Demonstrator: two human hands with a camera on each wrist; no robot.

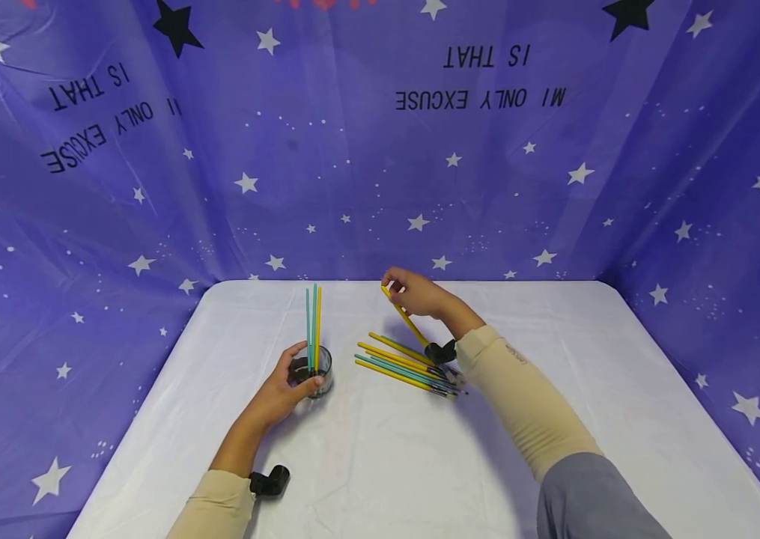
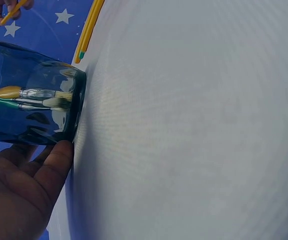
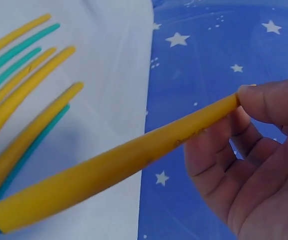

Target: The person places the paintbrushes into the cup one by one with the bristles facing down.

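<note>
My left hand (image 1: 278,391) holds a clear glass cup (image 1: 327,368) on the white table, with fingers and thumb around its sides. A yellow and two teal paintbrushes (image 1: 315,322) stand in the cup, handles up; the left wrist view shows bristles (image 2: 58,100) near its bottom. To the right, my right hand (image 1: 420,295) pinches a yellow paintbrush (image 3: 133,157) by the tip of its handle, above the table's far side. That brush slants down toward the right wrist, whose camera hides its bristle end in the head view. Below it lies a pile of yellow and teal paintbrushes (image 1: 396,368).
The white-covered table (image 1: 380,464) has its far edge just behind the hands. A purple star-patterned cloth (image 1: 366,172) hangs behind and at both sides. Brushes in the pile point their handles left toward the cup, bristles right. Black cameras sit on both wrists.
</note>
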